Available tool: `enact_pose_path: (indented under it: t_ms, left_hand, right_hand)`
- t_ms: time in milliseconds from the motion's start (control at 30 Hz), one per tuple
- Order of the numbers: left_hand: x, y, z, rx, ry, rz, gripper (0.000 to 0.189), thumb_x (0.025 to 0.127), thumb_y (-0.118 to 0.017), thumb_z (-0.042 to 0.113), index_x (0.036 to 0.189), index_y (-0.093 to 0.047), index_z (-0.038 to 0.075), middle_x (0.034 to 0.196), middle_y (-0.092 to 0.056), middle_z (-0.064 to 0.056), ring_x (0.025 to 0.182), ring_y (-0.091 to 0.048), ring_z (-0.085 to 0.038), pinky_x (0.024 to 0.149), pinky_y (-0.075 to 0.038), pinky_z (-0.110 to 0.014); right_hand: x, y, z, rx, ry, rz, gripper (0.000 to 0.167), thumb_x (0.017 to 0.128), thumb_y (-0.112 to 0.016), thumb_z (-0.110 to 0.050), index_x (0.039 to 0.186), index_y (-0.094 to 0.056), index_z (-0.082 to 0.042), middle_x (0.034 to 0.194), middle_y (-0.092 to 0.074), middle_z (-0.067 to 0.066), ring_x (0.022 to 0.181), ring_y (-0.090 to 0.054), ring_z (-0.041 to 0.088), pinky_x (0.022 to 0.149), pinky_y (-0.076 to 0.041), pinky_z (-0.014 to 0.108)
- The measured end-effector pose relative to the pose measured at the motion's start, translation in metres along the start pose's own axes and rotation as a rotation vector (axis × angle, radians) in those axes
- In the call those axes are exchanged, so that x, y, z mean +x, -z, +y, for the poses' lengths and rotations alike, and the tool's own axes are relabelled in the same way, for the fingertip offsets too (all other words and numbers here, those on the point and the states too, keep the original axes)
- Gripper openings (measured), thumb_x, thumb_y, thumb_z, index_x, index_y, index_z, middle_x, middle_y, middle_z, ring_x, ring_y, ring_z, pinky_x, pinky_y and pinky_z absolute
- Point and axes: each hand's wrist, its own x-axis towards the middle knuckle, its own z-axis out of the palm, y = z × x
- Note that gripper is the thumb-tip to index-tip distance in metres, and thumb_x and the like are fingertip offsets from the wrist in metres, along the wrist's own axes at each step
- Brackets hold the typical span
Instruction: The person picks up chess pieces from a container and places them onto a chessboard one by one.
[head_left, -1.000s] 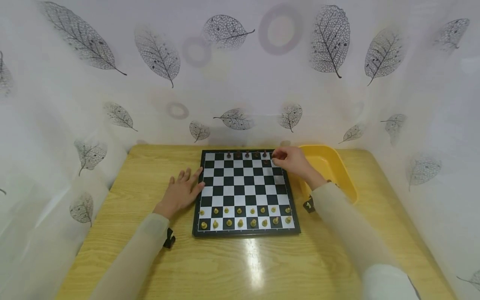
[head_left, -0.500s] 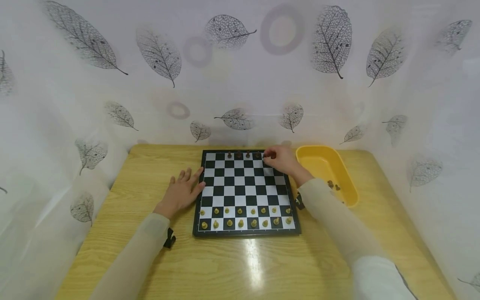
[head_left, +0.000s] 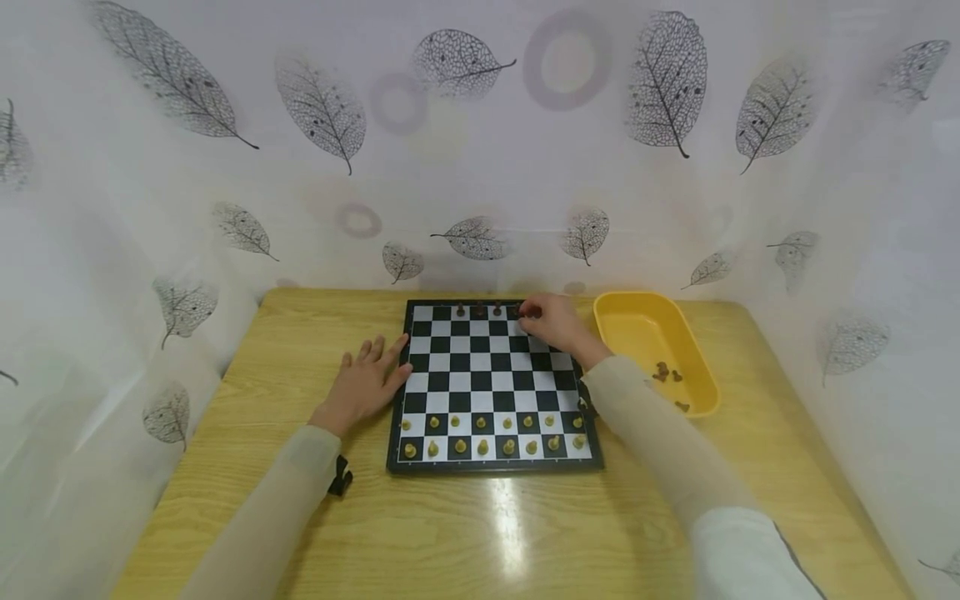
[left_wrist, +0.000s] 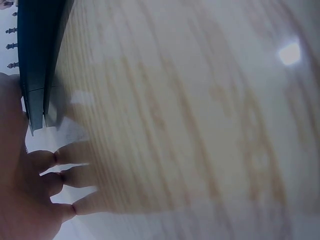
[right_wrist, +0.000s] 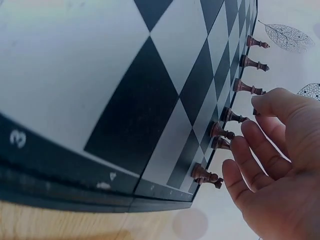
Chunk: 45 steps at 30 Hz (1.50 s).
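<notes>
A black-and-white chessboard (head_left: 480, 382) lies on the table. Gold chess pieces (head_left: 508, 447) stand in two rows at its near side, dark brown ones (right_wrist: 248, 87) along the far edge. My right hand (head_left: 553, 321) is over the far right part of the board. Its thumb and index finger pinch a small dark chess piece (right_wrist: 256, 112), mostly hidden by the fingertips, while the other fingers are loosely bent beside the standing brown pieces. My left hand (head_left: 363, 387) rests on the table with spread fingers, its thumb and index finger at the board's left edge.
Right of the board stands a yellow tray (head_left: 693, 354) with several loose brown pieces (head_left: 662, 372) in it. A curtain (head_left: 480, 183) printed with leaves hangs behind and beside the wooden table (head_left: 427, 533).
My right hand has shifted left along the far rows, from the board's right edge. More of the tray and its loose pieces now shows. My left hand has stayed in place.
</notes>
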Motion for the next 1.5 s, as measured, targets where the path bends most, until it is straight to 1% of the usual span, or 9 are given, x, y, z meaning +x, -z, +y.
enact_pose_path:
  t_ms: [100, 267, 367, 767, 1100, 1500]
  left_hand:
    - [0.0, 0.001, 0.001, 0.0, 0.006, -0.004, 0.07, 0.111, -0.03, 0.06, 0.17, -0.018, 0.026, 0.172, -0.017, -0.028, 0.159, -0.016, -0.053, 0.125, -0.011, -0.076]
    - [-0.001, 0.001, 0.001, 0.002, 0.0, 0.007, 0.069, 0.111, -0.031, 0.059, 0.17, -0.019, 0.025, 0.171, -0.018, -0.029, 0.159, -0.018, -0.053, 0.125, -0.012, -0.077]
    - [0.0, 0.0, 0.0, 0.001, 0.005, 0.0, 0.069, 0.111, -0.031, 0.06, 0.17, -0.018, 0.025, 0.172, -0.018, -0.028, 0.159, -0.017, -0.052, 0.125, -0.011, -0.076]
    - [0.0, 0.0, 0.001, 0.0, 0.008, -0.003, 0.069, 0.111, -0.03, 0.06, 0.17, -0.018, 0.027, 0.172, -0.017, -0.027, 0.159, -0.017, -0.053, 0.125, -0.011, -0.077]
    - [0.0, 0.002, 0.001, 0.0, 0.012, 0.0, 0.069, 0.111, -0.031, 0.059, 0.17, -0.018, 0.026, 0.172, -0.018, -0.028, 0.159, -0.018, -0.053, 0.125, -0.012, -0.077]
    - [0.0, 0.002, 0.001, -0.002, 0.01, 0.0, 0.069, 0.111, -0.03, 0.06, 0.17, -0.018, 0.026, 0.172, -0.018, -0.027, 0.159, -0.017, -0.053, 0.125, -0.011, -0.076]
  right_hand:
    - [0.001, -0.002, 0.0, 0.004, 0.007, -0.001, 0.027, 0.096, -0.074, -0.019, 0.117, -0.076, -0.002, 0.118, -0.076, 0.017, 0.107, -0.069, 0.031, 0.097, -0.058, 0.047]
    - [0.003, -0.007, 0.003, 0.011, 0.004, -0.007, 0.026, 0.096, -0.074, -0.017, 0.116, -0.076, -0.001, 0.115, -0.077, 0.017, 0.104, -0.07, 0.03, 0.094, -0.06, 0.046]
    - [0.004, -0.01, 0.005, 0.011, 0.002, -0.008, 0.025, 0.096, -0.074, -0.017, 0.116, -0.076, -0.001, 0.114, -0.077, 0.017, 0.103, -0.071, 0.03, 0.093, -0.06, 0.045]
    - [0.008, -0.013, 0.005, -0.008, 0.016, -0.042, 0.022, 0.095, -0.075, -0.015, 0.112, -0.078, -0.001, 0.11, -0.078, 0.016, 0.099, -0.071, 0.029, 0.091, -0.06, 0.045]
    - [0.008, -0.014, 0.007, -0.026, 0.009, -0.046, 0.022, 0.096, -0.074, -0.018, 0.111, -0.079, -0.002, 0.109, -0.079, 0.015, 0.099, -0.072, 0.028, 0.089, -0.061, 0.044]
    - [0.009, -0.014, 0.007, -0.023, -0.021, -0.051, 0.021, 0.096, -0.074, -0.018, 0.11, -0.08, -0.003, 0.109, -0.078, 0.014, 0.097, -0.07, 0.027, 0.089, -0.06, 0.043]
